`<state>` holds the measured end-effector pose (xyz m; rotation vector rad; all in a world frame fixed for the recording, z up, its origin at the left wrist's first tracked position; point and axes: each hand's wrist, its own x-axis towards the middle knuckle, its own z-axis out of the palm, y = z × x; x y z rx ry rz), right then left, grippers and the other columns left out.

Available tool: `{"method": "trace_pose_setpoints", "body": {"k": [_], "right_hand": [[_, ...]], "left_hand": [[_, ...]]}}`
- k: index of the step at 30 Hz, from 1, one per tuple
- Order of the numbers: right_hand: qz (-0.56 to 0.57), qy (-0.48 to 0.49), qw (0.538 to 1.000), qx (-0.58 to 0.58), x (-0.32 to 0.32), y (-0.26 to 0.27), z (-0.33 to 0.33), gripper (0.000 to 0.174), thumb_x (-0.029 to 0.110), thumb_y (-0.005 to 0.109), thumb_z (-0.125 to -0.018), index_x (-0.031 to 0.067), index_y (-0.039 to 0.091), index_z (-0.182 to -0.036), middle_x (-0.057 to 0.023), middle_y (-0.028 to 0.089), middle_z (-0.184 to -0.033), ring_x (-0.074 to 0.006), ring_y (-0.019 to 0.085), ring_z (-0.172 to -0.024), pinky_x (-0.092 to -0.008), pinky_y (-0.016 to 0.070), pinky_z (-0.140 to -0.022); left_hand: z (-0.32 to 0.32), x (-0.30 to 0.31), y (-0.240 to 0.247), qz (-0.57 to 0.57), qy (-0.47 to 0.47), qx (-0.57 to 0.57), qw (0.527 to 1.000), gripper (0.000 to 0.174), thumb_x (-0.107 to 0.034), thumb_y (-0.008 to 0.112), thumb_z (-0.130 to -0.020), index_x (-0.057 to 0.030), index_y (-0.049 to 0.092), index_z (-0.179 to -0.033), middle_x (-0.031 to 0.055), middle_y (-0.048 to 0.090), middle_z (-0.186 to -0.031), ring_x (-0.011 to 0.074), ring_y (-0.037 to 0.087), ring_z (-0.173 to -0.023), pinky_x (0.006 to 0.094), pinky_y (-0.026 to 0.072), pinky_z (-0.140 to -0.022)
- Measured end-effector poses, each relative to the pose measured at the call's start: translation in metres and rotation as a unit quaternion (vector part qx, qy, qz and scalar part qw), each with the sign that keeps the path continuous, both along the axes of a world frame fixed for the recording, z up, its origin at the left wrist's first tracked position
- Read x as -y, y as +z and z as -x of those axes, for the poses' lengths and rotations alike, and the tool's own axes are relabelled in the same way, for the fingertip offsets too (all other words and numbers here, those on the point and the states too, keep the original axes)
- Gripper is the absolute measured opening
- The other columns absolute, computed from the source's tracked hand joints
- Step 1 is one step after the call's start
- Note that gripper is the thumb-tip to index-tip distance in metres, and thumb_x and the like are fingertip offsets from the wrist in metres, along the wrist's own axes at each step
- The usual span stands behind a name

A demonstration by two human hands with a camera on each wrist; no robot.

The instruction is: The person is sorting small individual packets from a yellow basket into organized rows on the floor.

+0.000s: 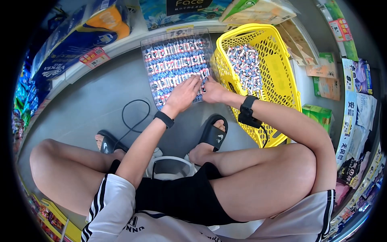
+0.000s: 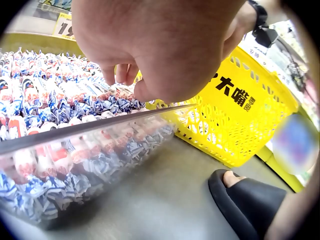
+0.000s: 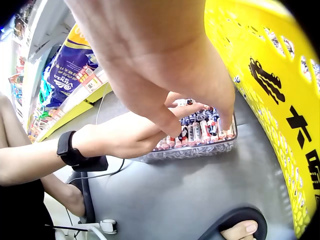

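Rows of wrapped candies [image 1: 173, 64] in white, red and blue twist wrappers fill a clear plastic box [image 1: 176, 35] on the floor. My left hand [image 1: 184, 94] reaches over the box's near right part, its fingers extended onto the candies. Beside it, my right hand [image 1: 214, 91] comes in over the box's right edge, fingertips down among the end candies. In the right wrist view, the right thumb and fingers stand apart over the candies [image 3: 197, 132]; I cannot tell whether they pinch one. The left fingertips [image 2: 121, 73] point down at the candies in the left wrist view.
A yellow basket [image 1: 296, 90] stands right of the box, with a loose heap of similar candies [image 1: 246, 64] inside. Shelves with tissue packs [image 1: 76, 40] run behind and along the right. Sandalled feet [image 1: 213, 133] and a black cable [image 1: 124, 115] lie near the box.
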<state>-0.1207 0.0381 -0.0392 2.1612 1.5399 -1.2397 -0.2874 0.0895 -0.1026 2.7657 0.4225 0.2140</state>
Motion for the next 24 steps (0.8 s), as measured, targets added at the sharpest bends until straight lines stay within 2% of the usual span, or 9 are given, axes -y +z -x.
{"method": "trace_pose_setpoints", "body": {"k": [2,3,4,5,7,11,13,18,24], "right_hand": [[0.010,0.001,1.000,0.004,0.002,0.005,0.000,0.068,0.024,0.065,-0.081,-0.0162,0.051,-0.135,-0.0376,0.038,-0.152,-0.0426,0.046,-0.140,-0.0403,0.0385,-0.117],[0.021,0.014,1.000,-0.005,0.003,0.011,0.000,0.058,0.024,0.063,-0.084,-0.0136,0.059,-0.128,-0.0355,0.049,-0.144,-0.0415,0.052,-0.135,-0.0415,0.0427,-0.113],[0.032,0.027,0.999,-0.013,0.004,0.018,0.002,0.049,0.024,0.062,-0.087,-0.0109,0.067,-0.121,-0.0333,0.059,-0.135,-0.0403,0.058,-0.130,-0.0427,0.0470,-0.108],[0.028,0.025,0.999,-0.012,0.005,0.024,0.003,0.049,0.024,0.062,-0.087,-0.0109,0.067,-0.121,-0.0333,0.059,-0.135,-0.0403,0.058,-0.130,-0.0427,0.0470,-0.108],[0.025,0.065,0.997,-0.043,0.009,0.031,0.004,0.042,0.022,0.061,-0.086,-0.0097,0.070,-0.112,-0.0297,0.070,-0.116,-0.0408,0.066,-0.116,-0.0455,0.0525,-0.099],[0.033,0.087,0.992,-0.085,0.009,0.054,0.009,0.035,0.017,0.059,-0.084,-0.0074,0.072,-0.105,-0.0301,0.070,-0.111,-0.0417,0.068,-0.110,-0.0473,0.0540,-0.095],[-0.073,0.053,0.993,-0.083,0.012,0.070,0.013,0.028,0.013,0.058,-0.083,-0.0061,0.073,-0.098,-0.0305,0.070,-0.107,-0.0430,0.069,-0.105,-0.0483,0.0543,-0.093],[-0.122,0.089,0.988,-0.003,0.015,0.123,-0.001,0.027,0.011,0.060,-0.080,-0.0056,0.073,-0.096,-0.0298,0.071,-0.102,-0.0433,0.069,-0.103,-0.0483,0.0562,-0.090],[-0.164,0.001,0.981,0.102,0.041,0.175,-0.030,0.030,0.019,0.064,-0.080,-0.0047,0.073,-0.097,-0.0293,0.072,-0.097,-0.0443,0.071,-0.096,-0.0487,0.0571,-0.088]], "left_hand": [[0.002,0.003,0.007,0.008,0.006,0.010,1.000,0.072,0.005,0.064,-0.075,0.0033,0.047,-0.144,0.0179,0.047,-0.148,0.0338,0.044,-0.141,0.0415,0.0403,-0.116],[0.003,0.004,0.012,0.004,0.005,0.011,1.000,0.072,0.005,0.064,-0.075,0.0033,0.047,-0.144,0.0179,0.047,-0.148,0.0338,0.044,-0.141,0.0415,0.0403,-0.116],[0.004,0.005,0.017,0.070,0.028,0.032,0.997,0.064,0.007,0.062,-0.075,0.0028,0.052,-0.138,0.0187,0.051,-0.142,0.0354,0.049,-0.134,0.0426,0.0431,-0.112],[0.004,0.005,0.022,0.136,0.051,0.052,0.988,0.057,0.009,0.059,-0.075,0.0022,0.057,-0.132,0.0195,0.055,-0.137,0.0371,0.054,-0.128,0.0438,0.0459,-0.108],[0.003,0.005,0.032,0.181,0.074,0.078,0.978,0.048,0.011,0.056,-0.076,0.0034,0.061,-0.123,0.0207,0.059,-0.128,0.0389,0.057,-0.119,0.0452,0.0479,-0.103],[-0.001,0.003,0.056,0.229,0.092,0.154,0.957,0.028,0.011,0.054,-0.074,0.0047,0.067,-0.098,0.0197,0.066,-0.104,0.0407,0.062,-0.099,0.0486,0.0496,-0.092],[-0.006,0.002,0.070,0.228,0.081,0.173,0.955,0.027,0.012,0.053,-0.075,0.0065,0.066,-0.097,0.0211,0.066,-0.104,0.0414,0.062,-0.099,0.0479,0.0502,-0.091],[-0.022,0.016,0.111,0.217,0.073,0.220,0.948,0.027,0.014,0.052,-0.076,0.0079,0.065,-0.099,0.0224,0.066,-0.106,0.0420,0.062,-0.100,0.0462,0.0509,-0.089],[-0.049,0.040,0.147,0.188,0.042,0.284,0.939,0.026,0.012,0.055,-0.081,0.0053,0.063,-0.104,0.0198,0.062,-0.100,0.0399,0.061,-0.098,0.0450,0.0504,-0.086]]}}
